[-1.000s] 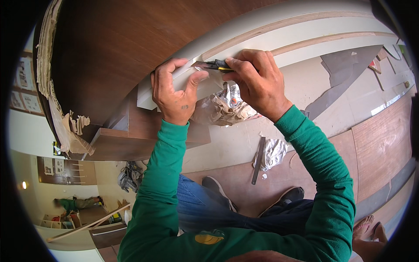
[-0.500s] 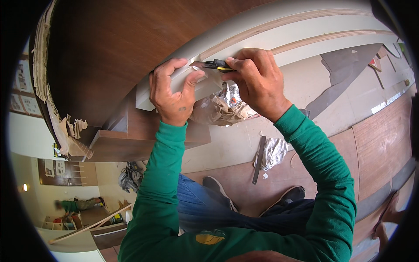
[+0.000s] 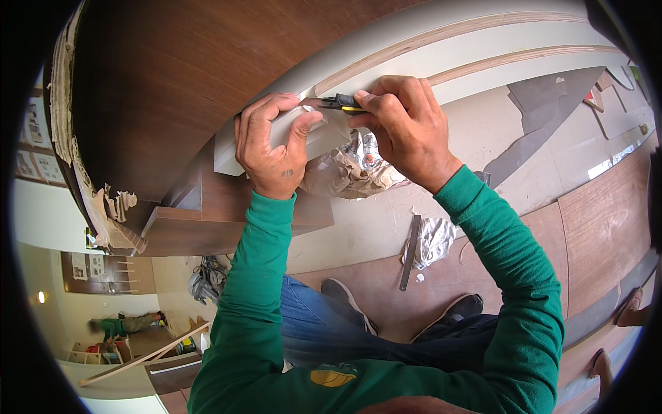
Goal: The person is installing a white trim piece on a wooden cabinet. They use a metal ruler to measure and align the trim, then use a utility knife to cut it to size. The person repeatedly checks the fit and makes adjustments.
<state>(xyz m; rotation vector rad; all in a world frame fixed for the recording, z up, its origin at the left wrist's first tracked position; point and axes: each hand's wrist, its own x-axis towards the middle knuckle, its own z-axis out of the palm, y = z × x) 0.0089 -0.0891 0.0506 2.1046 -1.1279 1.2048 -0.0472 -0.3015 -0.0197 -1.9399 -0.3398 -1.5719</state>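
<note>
My left hand point(image 3: 269, 141) grips the end of a pale protective strip point(image 3: 289, 134) along the edge of a dark brown wooden panel point(image 3: 200, 76). My right hand point(image 3: 403, 127) holds a black and yellow utility knife point(image 3: 343, 103) with its tip against that strip, just right of my left thumb. Both arms wear green sleeves. A light plywood edge band point(image 3: 476, 31) runs off to the right from the hands.
Crumpled paper point(image 3: 352, 172) lies under the hands. A narrow metal tool point(image 3: 412, 252) and a crumpled wrapper point(image 3: 436, 238) rest on the floor boards. My shoes point(image 3: 345, 300) show below. Brown laminate sheets point(image 3: 607, 221) lie right. Another person's foot point(image 3: 631, 310) is at the far right.
Both hands stay on the strip and knife; the view has shifted slightly, and a foot at the lower right has moved away toward the right edge.
</note>
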